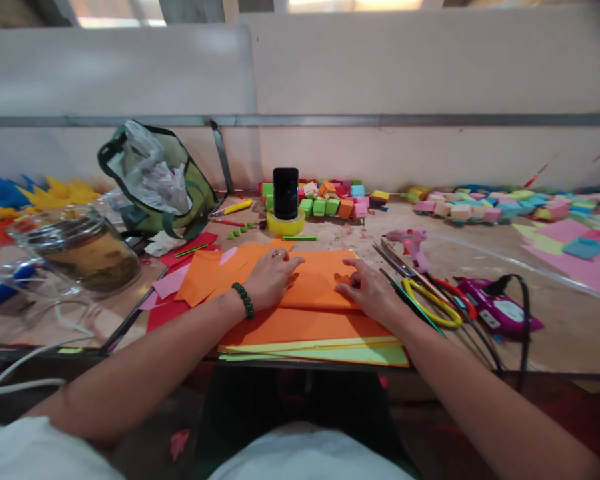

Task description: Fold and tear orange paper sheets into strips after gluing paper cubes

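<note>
An orange sheet (323,270), with a straight near edge that looks like a fold, lies on a stack of orange, yellow and green paper (310,327) at the table's front edge. On the sheet's left side rests my left hand (275,277), fingers apart, with a ring and a green bead bracelet (243,300) at the wrist. My right hand (367,283) touches the sheet's right side, its thumb and index finger spread and nothing held between them. Loose orange pieces (203,273) lie left of my left hand, over pink and red paper.
Scissors (433,303), a pink glue gun (410,247) and a purple device (497,310) with cables lie right. Behind stand a phone (285,193) on yellow tape (293,225) and small paper blocks (325,203). A glass jar (87,257) and a green bag (200,200) are left.
</note>
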`<state>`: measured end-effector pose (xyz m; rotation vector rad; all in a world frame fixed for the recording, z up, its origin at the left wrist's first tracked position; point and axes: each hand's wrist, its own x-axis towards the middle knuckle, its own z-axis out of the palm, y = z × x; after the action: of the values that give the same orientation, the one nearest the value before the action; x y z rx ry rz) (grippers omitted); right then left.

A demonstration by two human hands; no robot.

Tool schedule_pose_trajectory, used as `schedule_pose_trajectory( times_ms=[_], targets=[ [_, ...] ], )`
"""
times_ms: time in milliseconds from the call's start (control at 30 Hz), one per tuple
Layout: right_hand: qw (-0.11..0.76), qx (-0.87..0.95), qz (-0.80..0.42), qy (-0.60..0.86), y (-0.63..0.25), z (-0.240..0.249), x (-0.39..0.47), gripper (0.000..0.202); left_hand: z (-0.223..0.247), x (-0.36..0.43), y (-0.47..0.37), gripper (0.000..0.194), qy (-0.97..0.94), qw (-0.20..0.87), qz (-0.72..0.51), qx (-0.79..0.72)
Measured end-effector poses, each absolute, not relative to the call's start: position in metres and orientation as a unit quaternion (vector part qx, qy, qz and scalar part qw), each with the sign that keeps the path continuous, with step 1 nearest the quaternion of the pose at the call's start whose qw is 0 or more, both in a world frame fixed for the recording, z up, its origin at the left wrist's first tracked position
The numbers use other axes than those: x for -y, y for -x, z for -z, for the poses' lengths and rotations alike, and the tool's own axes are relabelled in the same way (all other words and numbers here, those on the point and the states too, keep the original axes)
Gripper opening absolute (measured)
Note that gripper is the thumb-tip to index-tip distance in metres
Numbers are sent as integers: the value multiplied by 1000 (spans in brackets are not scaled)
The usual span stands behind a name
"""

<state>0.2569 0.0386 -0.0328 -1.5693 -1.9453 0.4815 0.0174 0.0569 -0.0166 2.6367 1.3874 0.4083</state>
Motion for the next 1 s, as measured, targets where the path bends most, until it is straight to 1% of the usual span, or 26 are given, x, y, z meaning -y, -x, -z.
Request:
schedule_pose_trajectory(
  times_ms=[67, 100, 200, 267, 367, 400, 500, 567, 767, 1000],
  targets=[
    [281, 738, -169, 589, -257, 34, -39, 56, 12, -61, -19, 34, -920, 48, -88, -379],
    [275, 742, -163, 590, -258, 35, -39, 55, 9, -63, -20, 35, -939, 44, -60, -337],
    [251, 755, -146, 587, -261, 34, -41, 51, 0, -61, -20, 48, -958, 49, 2, -281],
    [235, 772, -137, 575, -263, 29, -41, 44, -8, -55, -19, 57, -960, 54, 30, -274],
    [213, 819, -123, 518, -261, 13, -37, 25, -19, -46, -18, 63, -956, 86, 53, -275],
    [202, 846, -116, 480, -259, 8, -35, 28, -22, -44, -18, 64, -954, 96, 59, -278],
    [155, 916, -104, 355, -247, -4, -26, 50, -29, -41, -19, 67, -947, 117, 84, -288],
    [130, 933, -108, 317, -239, -7, -20, 55, -31, -42, -19, 68, -943, 125, 93, -293],
    [83, 939, -114, 313, -229, -8, -12, 47, -34, -45, -21, 68, -936, 155, 102, -300],
    [9, 954, -106, 281, -224, -17, -4, 28, -36, -45, -25, 67, -935, 140, 141, -294]
  ],
)
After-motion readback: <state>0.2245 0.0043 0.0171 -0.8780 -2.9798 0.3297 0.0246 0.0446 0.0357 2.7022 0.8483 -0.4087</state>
